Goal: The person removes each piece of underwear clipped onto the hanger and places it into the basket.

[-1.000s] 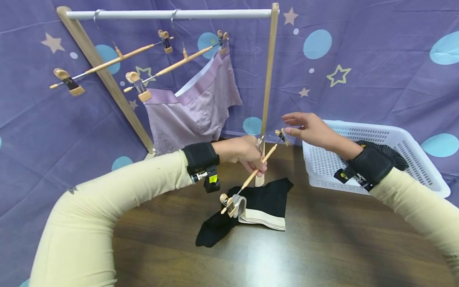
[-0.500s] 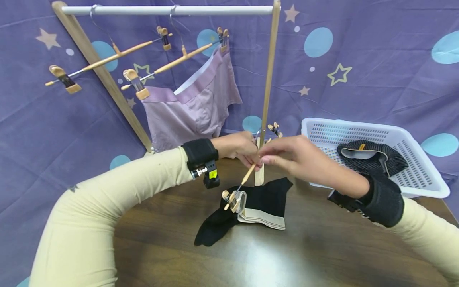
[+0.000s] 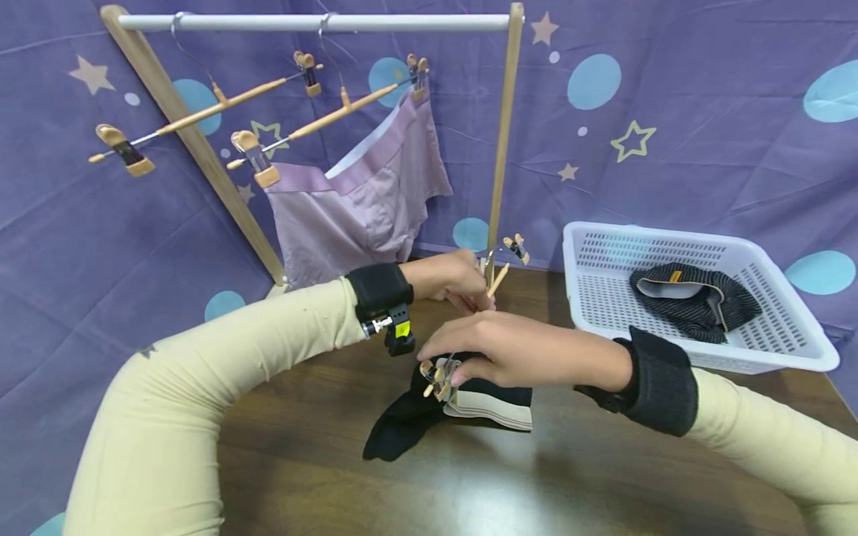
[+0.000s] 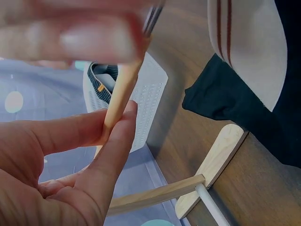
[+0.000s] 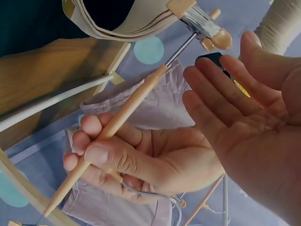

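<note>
My left hand (image 3: 462, 281) holds the middle of a wooden clip hanger (image 5: 141, 96), thumb and fingers curled round the bar. The hanger's near clip (image 5: 202, 23) meets the cream waistband (image 3: 492, 408) of a black garment (image 3: 402, 428), which lies on the wooden table with part of it raised. Beside that clip is my right hand (image 3: 496, 346), its fingers extended and no object held in the right wrist view. At the hanger's other end, the far clip (image 3: 517, 248) has no cloth in it. Part of the black garment is hidden behind my right hand.
A rack with a white rail (image 3: 415, 24) stands at the back left. Lilac boxer briefs (image 3: 382, 201) hang from one clip hanger; a bare hanger (image 3: 221, 112) hangs left of them. At right, a white basket (image 3: 590, 298) contains a dark striped garment (image 3: 731, 301).
My right hand has come from the hanger's far clip, past my left hand, down to the near clip. The left hand keeps its hold on the hanger with little movement.
</note>
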`<control>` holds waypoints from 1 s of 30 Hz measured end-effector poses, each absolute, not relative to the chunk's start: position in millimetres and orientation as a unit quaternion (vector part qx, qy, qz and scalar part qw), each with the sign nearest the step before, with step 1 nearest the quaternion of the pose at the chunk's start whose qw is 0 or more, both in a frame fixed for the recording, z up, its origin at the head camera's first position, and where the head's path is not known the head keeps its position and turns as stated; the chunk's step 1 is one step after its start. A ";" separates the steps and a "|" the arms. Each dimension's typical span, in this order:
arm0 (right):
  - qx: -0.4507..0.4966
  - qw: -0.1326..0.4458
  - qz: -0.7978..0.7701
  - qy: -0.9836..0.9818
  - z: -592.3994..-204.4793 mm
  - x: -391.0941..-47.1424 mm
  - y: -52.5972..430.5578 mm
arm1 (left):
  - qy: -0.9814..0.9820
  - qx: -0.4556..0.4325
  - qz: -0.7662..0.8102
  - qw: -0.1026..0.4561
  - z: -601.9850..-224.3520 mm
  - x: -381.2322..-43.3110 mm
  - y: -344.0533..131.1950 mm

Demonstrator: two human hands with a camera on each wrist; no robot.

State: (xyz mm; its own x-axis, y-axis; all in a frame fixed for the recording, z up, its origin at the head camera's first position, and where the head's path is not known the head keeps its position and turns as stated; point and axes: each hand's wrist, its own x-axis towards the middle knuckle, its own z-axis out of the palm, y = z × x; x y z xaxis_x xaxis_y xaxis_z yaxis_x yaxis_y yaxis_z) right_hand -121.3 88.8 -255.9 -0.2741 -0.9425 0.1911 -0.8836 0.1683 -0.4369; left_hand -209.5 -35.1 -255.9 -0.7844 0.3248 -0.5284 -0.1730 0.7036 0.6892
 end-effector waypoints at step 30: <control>-0.593 0.093 -0.250 0.760 -278.0 -125.7 72.4 | 0.843 0.025 0.421 0.335 -260.4 -209.9 -27.8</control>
